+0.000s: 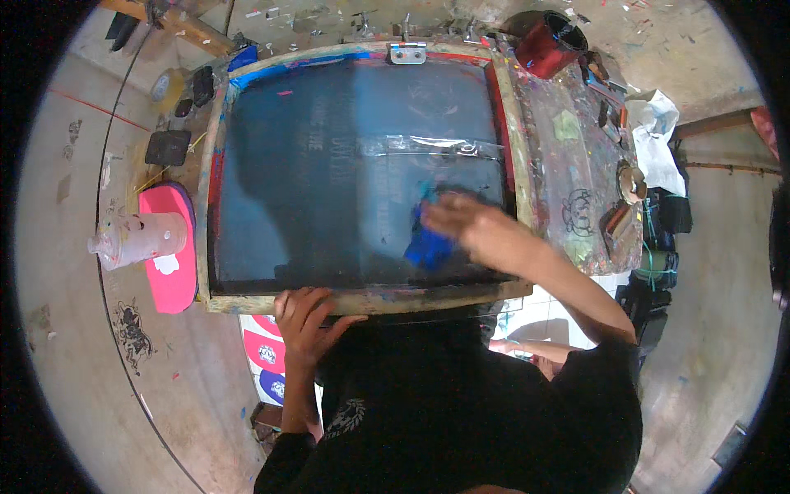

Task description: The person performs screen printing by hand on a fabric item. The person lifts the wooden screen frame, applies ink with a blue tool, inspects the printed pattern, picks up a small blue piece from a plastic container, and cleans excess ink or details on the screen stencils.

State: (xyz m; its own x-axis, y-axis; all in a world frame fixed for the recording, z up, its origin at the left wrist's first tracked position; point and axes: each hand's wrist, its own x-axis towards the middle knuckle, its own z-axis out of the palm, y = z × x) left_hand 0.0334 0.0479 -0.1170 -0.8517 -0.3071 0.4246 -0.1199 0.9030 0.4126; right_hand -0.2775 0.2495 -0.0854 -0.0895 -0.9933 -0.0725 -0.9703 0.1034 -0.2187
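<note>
Right hand point(465, 226) bunched round blue cloth point(428, 247), right of the screen frame's point(517, 140) centre; left hand point(304, 319), half open, rested on its near rail point(411, 301) (flat, even strokes seemed kindest to the mesh point(329, 222)).

Screen: rectangular wooden frame point(411, 302), paint-stained, laid out before me, its near rail under my left fingers point(303, 306). Mesh point(288, 177) grey-blue, unevenly shaded, faint lettering visible; a glossy clear strip point(432, 147) crosses its upper right. Blue along the far rail's left part, red down the right inner edge. Cloth point(429, 248): deep blue, bunched, motion-blurred, in my right fingers point(448, 216) over the mesh's right half.
</note>
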